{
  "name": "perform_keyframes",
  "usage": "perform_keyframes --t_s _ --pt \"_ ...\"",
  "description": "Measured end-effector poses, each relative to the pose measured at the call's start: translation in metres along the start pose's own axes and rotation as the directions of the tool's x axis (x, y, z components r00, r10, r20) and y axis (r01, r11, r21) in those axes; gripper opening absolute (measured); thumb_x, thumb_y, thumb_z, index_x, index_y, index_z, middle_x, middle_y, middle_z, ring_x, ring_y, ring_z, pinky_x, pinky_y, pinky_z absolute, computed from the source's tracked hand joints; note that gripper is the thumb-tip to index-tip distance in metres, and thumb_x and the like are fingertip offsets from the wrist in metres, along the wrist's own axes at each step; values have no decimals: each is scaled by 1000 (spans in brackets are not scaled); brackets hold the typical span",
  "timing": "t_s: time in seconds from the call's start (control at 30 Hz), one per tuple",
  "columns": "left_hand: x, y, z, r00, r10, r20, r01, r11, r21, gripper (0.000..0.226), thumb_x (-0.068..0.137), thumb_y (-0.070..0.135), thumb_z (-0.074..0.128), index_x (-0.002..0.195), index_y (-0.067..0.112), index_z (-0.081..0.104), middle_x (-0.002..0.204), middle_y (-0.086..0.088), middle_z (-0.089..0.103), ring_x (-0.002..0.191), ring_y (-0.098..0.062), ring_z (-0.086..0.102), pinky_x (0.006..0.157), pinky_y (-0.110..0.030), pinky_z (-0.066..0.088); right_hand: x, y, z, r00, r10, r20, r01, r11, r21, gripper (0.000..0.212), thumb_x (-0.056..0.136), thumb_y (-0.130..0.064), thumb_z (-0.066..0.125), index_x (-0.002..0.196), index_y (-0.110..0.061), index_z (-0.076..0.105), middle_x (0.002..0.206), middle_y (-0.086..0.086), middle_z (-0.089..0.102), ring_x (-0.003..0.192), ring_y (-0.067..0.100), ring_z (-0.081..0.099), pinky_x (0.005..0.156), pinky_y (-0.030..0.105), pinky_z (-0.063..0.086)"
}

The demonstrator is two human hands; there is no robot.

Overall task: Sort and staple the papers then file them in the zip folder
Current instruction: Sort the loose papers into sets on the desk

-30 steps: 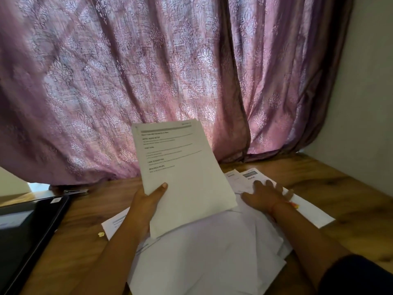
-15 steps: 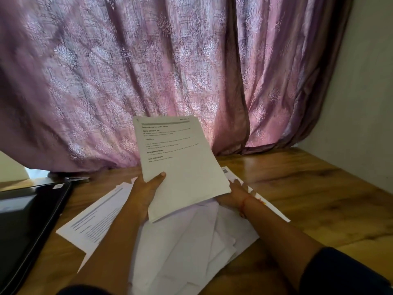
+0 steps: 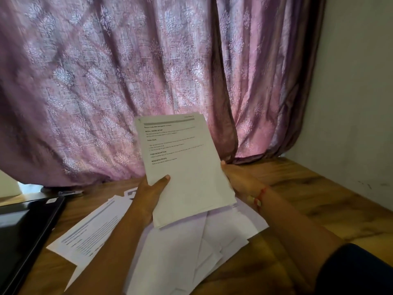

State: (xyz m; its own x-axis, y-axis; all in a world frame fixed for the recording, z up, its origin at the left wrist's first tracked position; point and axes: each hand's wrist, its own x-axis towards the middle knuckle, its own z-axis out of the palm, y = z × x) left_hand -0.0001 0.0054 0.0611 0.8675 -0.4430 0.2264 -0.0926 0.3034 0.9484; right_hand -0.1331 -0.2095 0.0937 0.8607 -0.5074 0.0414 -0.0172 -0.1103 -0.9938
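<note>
Both my hands are on one bundle of papers raised above the table. My left hand grips its left edge, thumb pressed across the front of the top sheet and the other fingers hidden behind. My right hand is at the bundle's right edge, mostly behind the paper; one fingertip shows at that edge, but I cannot tell how the rest of its fingers lie. A red thread circles my right wrist. I hold the bundle tilted, its top leaning away to the left, and the front page carries printed headings and short lines of text. Below it, loose white sheets lie spread and overlapping on the wooden table, near me. To their left lies one printed page at a slant, face up. Farther left, at the table's edge, sits a flat black folder; I cannot tell its fastening. Along the far side hangs a pink patterned curtain, with a plain wall on the right.
</note>
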Motion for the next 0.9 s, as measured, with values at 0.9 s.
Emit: perform_keyframes --t_s 0.9 --pt "-15 -8 72 986 -42 160 11 981 194 41 101 14 58 141 26 52 132 2 67 127 -22 59 113 -51 43 -20 34 -72 938 -327 -113 306 937 -169 35 104 -16 44 138 -15 47 125 -6 56 117 12 52 100 24 42"
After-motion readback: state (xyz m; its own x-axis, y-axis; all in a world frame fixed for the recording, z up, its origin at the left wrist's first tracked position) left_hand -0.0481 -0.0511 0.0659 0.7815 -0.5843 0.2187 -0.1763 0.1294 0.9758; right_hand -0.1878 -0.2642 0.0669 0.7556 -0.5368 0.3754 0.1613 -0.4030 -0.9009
